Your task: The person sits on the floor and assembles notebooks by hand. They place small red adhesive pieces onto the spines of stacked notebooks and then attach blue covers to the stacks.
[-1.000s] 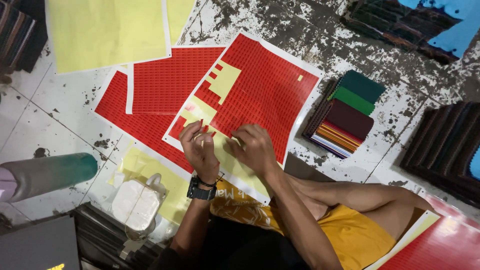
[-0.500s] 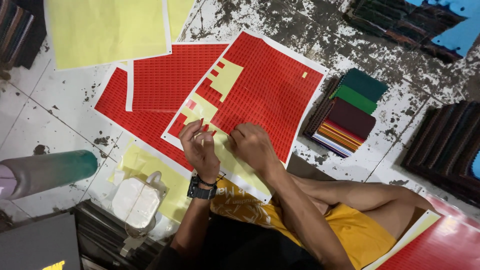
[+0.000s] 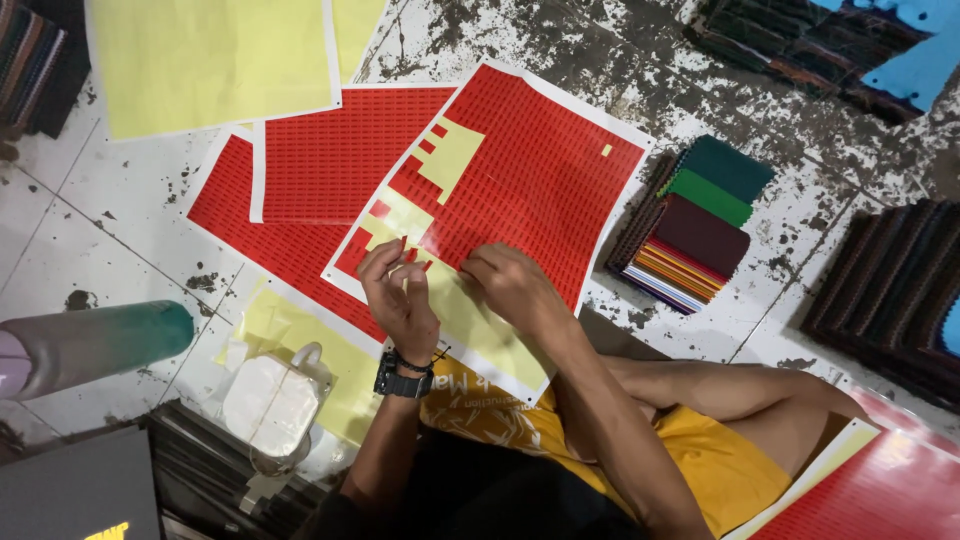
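Left hand (image 3: pixel 400 300) pinches a small red sticker (image 3: pixel 403 244) off the red sticker sheet (image 3: pixel 530 180); right hand (image 3: pixel 510 285), fingers together, presses the sheet just beside it.

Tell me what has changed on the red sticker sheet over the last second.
Very little. The left hand and right hand stay at the near edge of the red sticker sheet; the left hand's grip now pinches a small red sticker between the fingertips, which is clearer than before. The sheet, the bare yellow patches and the stack of coloured booklets lie as they were.
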